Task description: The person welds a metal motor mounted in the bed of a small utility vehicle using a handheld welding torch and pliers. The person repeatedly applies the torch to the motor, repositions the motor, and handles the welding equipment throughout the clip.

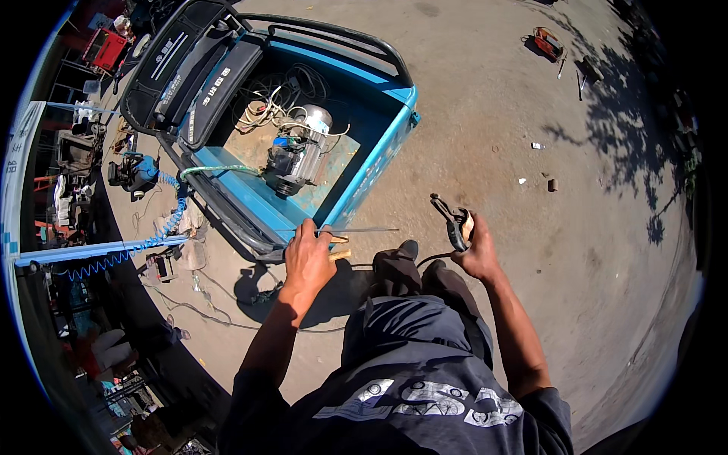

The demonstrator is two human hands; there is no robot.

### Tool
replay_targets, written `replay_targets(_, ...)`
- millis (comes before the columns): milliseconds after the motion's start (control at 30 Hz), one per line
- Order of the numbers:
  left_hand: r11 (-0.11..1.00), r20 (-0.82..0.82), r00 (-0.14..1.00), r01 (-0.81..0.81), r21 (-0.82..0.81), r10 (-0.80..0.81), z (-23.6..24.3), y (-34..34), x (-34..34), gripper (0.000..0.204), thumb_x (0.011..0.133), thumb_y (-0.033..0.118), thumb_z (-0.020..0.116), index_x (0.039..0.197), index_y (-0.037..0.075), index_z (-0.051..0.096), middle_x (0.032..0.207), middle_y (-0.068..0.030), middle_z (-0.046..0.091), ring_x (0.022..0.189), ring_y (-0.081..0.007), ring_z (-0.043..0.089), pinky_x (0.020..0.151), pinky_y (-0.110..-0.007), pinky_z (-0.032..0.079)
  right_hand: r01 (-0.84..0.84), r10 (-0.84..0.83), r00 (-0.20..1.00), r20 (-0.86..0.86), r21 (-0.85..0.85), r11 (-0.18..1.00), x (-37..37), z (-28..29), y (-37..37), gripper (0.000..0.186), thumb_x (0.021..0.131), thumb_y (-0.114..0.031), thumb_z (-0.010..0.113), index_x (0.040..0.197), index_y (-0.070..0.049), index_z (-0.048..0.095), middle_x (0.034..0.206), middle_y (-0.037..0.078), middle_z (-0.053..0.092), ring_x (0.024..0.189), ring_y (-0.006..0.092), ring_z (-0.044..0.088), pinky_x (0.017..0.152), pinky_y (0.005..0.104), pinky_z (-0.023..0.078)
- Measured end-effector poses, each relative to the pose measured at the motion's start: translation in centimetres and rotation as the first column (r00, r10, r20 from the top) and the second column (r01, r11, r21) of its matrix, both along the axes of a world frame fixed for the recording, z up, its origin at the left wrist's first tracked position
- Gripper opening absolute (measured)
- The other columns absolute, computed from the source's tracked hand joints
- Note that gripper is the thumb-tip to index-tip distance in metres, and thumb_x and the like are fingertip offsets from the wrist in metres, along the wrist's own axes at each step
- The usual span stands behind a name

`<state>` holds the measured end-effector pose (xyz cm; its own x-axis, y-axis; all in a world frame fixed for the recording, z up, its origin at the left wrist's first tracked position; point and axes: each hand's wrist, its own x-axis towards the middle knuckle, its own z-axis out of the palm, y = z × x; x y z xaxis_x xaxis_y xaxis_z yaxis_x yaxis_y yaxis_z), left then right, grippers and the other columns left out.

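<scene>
My left hand point(309, 259) is closed beside the front edge of the blue cargo bed. A thin grey rod, like a welding electrode point(371, 230), sticks out sideways from its fingers. Under the same fingers, two brass-coloured prongs point(340, 255) show, perhaps clamp jaws; their rear end is hidden by the hand. My right hand point(480, 254) is wrapped round a black welding electrode holder point(455, 225), its head pointing up and left. A dark cable point(434, 258) runs from near this hand toward the left. Both hands are apart, in front of my body.
In the blue cargo bed point(364, 182) sit an electric motor point(303, 148) and coiled wires point(303, 83). A blue coiled hose point(179, 208) and a blue beam point(98, 250) are at left. Cables cross the ground near my feet. An orange tool point(547, 44) lies far right.
</scene>
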<state>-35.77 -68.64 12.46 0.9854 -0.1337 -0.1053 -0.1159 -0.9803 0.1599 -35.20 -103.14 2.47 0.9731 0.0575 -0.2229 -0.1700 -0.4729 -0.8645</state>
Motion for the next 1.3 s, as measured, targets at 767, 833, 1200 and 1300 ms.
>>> replay_targets(767, 0.960, 0.117, 0.990, -0.111, 0.258, 0.083, 4.5, -5.9, -8.6, 0.023, 0.075, 0.004, 0.067, 0.097, 0.000, 0.062, 0.090, -0.0166, 0.052, 0.086, -0.0354, 0.060, 0.070, -0.043, 0.052, 0.001, 0.005, 1.000, -0.020, 0.273, 0.962, -7.6, 3.4, -2.3, 0.058, 0.065, -0.002, 0.065, 0.121, 0.001, 0.048, 0.099, 0.009, 0.054, 0.093, 0.0182, 0.049, 0.083, 0.0300, 0.043)
replay_targets(833, 0.945, 0.154, 0.987, -0.086, 0.317, 0.038, 4.7, -5.9, -8.8, 0.020, 0.077, 0.006, 0.065, 0.096, 0.000, 0.062, 0.089, -0.0154, 0.053, 0.084, -0.0333, 0.060, 0.067, -0.041, 0.052, -0.030, 0.025, 0.999, 0.027, 0.213, 0.976, -7.8, 3.5, -2.5, 0.056, 0.066, -0.002, 0.066, 0.119, 0.001, 0.050, 0.097, 0.009, 0.055, 0.092, 0.0189, 0.051, 0.082, 0.0310, 0.044)
replay_targets(1200, 0.912, 0.203, 0.977, -0.140, 0.384, 0.064, 6.3, -5.8, -9.6, 0.020, 0.071, 0.002, 0.063, 0.091, 0.002, 0.060, 0.088, -0.0156, 0.052, 0.084, -0.0341, 0.059, 0.066, -0.043, 0.051, -0.177, 0.148, 0.891, 0.430, 0.029, 0.984, -8.6, 4.6, -2.9, 0.038, 0.068, -0.005, 0.068, 0.103, 0.000, 0.055, 0.084, 0.018, 0.055, 0.077, 0.0384, 0.056, 0.070, 0.0399, 0.046)
replay_targets(1300, 0.896, 0.216, 0.975, -0.147, 0.418, 0.059, 6.4, -5.7, -9.8, 0.021, 0.072, 0.001, 0.064, 0.092, 0.003, 0.060, 0.088, -0.0155, 0.053, 0.084, -0.0338, 0.059, 0.067, -0.043, 0.051, -0.189, 0.138, 0.884, 0.446, 0.071, 0.979, -8.9, 4.9, -2.4, 0.036, 0.070, -0.004, 0.068, 0.103, 0.001, 0.056, 0.085, 0.018, 0.055, 0.076, 0.0363, 0.057, 0.069, 0.0391, 0.046)
